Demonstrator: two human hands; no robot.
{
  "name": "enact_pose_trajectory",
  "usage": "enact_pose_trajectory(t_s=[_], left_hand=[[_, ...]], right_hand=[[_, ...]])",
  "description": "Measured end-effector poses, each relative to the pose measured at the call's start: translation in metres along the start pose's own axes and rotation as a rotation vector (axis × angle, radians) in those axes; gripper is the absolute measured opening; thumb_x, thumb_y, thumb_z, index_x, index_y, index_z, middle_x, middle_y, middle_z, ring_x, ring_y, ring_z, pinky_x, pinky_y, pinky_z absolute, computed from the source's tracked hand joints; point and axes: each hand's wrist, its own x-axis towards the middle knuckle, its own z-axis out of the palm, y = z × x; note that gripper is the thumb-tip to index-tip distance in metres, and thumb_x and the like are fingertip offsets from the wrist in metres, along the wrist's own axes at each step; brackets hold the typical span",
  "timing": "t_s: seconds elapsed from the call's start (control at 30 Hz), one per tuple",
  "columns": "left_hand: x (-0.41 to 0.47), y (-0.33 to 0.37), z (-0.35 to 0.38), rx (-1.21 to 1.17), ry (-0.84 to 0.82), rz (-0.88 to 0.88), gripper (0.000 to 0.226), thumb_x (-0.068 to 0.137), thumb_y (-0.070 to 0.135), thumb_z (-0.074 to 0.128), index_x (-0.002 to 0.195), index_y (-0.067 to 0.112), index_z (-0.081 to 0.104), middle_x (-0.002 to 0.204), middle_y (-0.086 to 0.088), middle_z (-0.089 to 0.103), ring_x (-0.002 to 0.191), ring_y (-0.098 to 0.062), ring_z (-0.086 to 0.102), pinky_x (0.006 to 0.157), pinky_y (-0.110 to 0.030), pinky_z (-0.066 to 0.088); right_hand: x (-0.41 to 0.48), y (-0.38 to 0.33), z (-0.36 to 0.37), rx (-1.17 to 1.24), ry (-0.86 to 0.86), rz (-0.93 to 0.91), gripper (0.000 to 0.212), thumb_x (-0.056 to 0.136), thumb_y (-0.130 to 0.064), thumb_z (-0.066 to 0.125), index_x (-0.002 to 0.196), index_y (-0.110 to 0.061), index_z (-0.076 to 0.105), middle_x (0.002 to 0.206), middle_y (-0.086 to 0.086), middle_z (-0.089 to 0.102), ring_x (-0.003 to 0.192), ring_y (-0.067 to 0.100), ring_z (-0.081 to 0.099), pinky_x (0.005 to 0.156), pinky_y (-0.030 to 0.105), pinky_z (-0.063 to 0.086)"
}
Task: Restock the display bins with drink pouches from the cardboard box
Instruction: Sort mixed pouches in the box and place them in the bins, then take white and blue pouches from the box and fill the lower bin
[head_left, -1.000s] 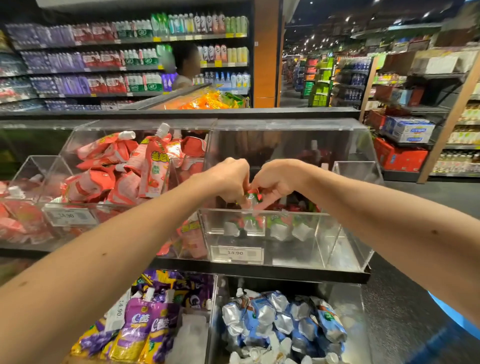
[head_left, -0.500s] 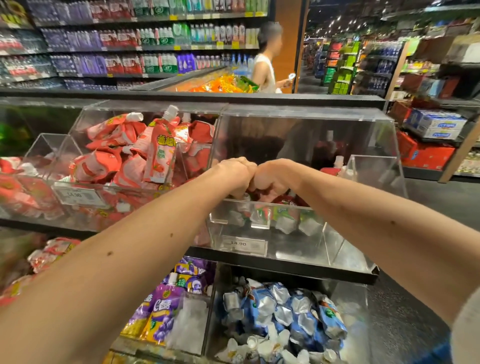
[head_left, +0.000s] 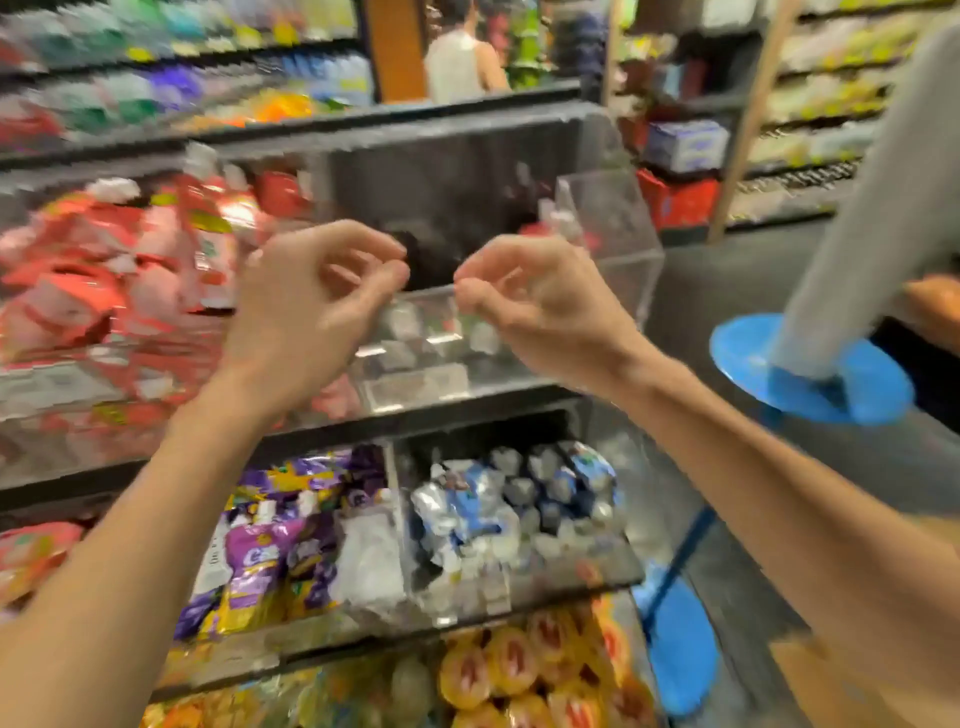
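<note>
While left hand (head_left: 306, 306) and right hand (head_left: 535, 306) hover empty, fingers loosely curled, before the upper clear bin (head_left: 615, 249), its few drink pouches (head_left: 441, 332) lie just below my fingertips; blurred brown shape low right, perhaps the cardboard box (head_left: 852, 680), nearer my right hand.

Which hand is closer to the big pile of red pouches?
Left. The left hand hovers right beside the red pouches; the right hand is farther right, before the nearly empty clear bin.
</note>
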Motion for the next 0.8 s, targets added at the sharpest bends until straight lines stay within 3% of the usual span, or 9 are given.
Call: enact_pose_trajectory(t_s=[0.1, 0.27, 0.37, 0.47, 0.57, 0.67, 0.73, 0.8], left_hand=[[-0.062, 0.018, 0.049, -0.220, -0.014, -0.002, 0.004, 0.085, 0.039, 0.067, 0.087, 0.036, 0.067, 0.073, 0.004, 0.067, 0.060, -0.004, 0.054, 0.058, -0.018, 0.044], [-0.162, 0.074, 0.203, -0.415, -0.360, -0.060, 0.013, 0.084, 0.026, 0.070, 0.096, 0.028, 0.069, 0.081, 0.011, 0.069, 0.068, 0.002, 0.061, 0.065, -0.013, 0.046], [-0.212, 0.127, 0.299, -0.448, -0.610, -0.056, 0.013, 0.082, 0.031, 0.070, 0.093, 0.036, 0.068, 0.086, 0.018, 0.067, 0.077, 0.002, 0.062, 0.070, -0.019, 0.050], [-0.254, 0.194, 0.386, -0.482, -0.858, -0.004, 0.025, 0.082, 0.034, 0.067, 0.105, 0.027, 0.069, 0.097, 0.017, 0.064, 0.093, -0.003, 0.060, 0.077, -0.007, 0.042], [-0.290, 0.249, 0.468, -0.424, -1.103, 0.079, 0.041, 0.084, 0.039, 0.066, 0.116, 0.012, 0.069, 0.112, 0.005, 0.068, 0.104, -0.010, 0.062, 0.087, -0.008, 0.040], [-0.324, 0.280, 0.533, -0.246, -1.308, 0.066, 0.038, 0.088, 0.025, 0.071, 0.123, 0.009, 0.066, 0.121, -0.006, 0.069, 0.112, -0.022, 0.064, 0.093, -0.024, 0.044], [-0.339, 0.293, 0.565, -0.137, -1.401, 0.047, 0.037, 0.086, 0.027, 0.069, 0.119, 0.011, 0.067, 0.118, -0.008, 0.070, 0.112, -0.025, 0.064, 0.091, -0.030, 0.045], [-0.349, 0.300, 0.593, -0.072, -1.471, 0.071, 0.032, 0.086, 0.025, 0.068, 0.111, 0.007, 0.069, 0.112, -0.013, 0.071, 0.110, -0.028, 0.065, 0.088, -0.034, 0.046]], right_hand=[[-0.108, 0.026, -0.009, 0.076, 0.097, 0.169, 0.006, 0.088, -0.018, 0.068, 0.088, -0.016, 0.074, 0.077, -0.009, 0.071, 0.069, 0.006, 0.066, 0.067, 0.020, 0.052], [-0.286, 0.104, -0.033, 0.073, 0.245, 0.691, 0.005, 0.087, -0.024, 0.070, 0.091, -0.026, 0.071, 0.078, -0.019, 0.066, 0.072, -0.011, 0.060, 0.067, 0.014, 0.042], [-0.377, 0.135, -0.082, 0.071, 0.346, 0.941, 0.007, 0.090, -0.011, 0.070, 0.097, -0.011, 0.073, 0.086, 0.002, 0.070, 0.069, -0.013, 0.057, 0.065, 0.007, 0.040], [-0.461, 0.157, -0.148, 0.048, 0.464, 1.108, 0.015, 0.092, -0.004, 0.065, 0.106, -0.001, 0.070, 0.098, 0.004, 0.067, 0.079, -0.003, 0.057, 0.070, 0.001, 0.039], [-0.534, 0.186, -0.201, 0.000, 0.491, 1.274, 0.016, 0.096, -0.008, 0.061, 0.109, -0.002, 0.067, 0.102, 0.010, 0.068, 0.086, 0.012, 0.057, 0.067, 0.006, 0.039], [-0.597, 0.219, -0.227, -0.048, 0.496, 1.459, 0.016, 0.097, -0.016, 0.060, 0.107, -0.005, 0.066, 0.102, 0.011, 0.069, 0.098, 0.027, 0.063, 0.075, 0.028, 0.041], [-0.626, 0.241, -0.234, -0.051, 0.495, 1.578, 0.019, 0.095, -0.020, 0.061, 0.110, -0.008, 0.066, 0.107, 0.011, 0.069, 0.104, 0.029, 0.063, 0.079, 0.031, 0.041], [-0.646, 0.262, -0.236, -0.027, 0.476, 1.664, 0.009, 0.093, -0.021, 0.061, 0.099, -0.015, 0.065, 0.099, 0.010, 0.068, 0.100, 0.028, 0.064, 0.076, 0.030, 0.041]])
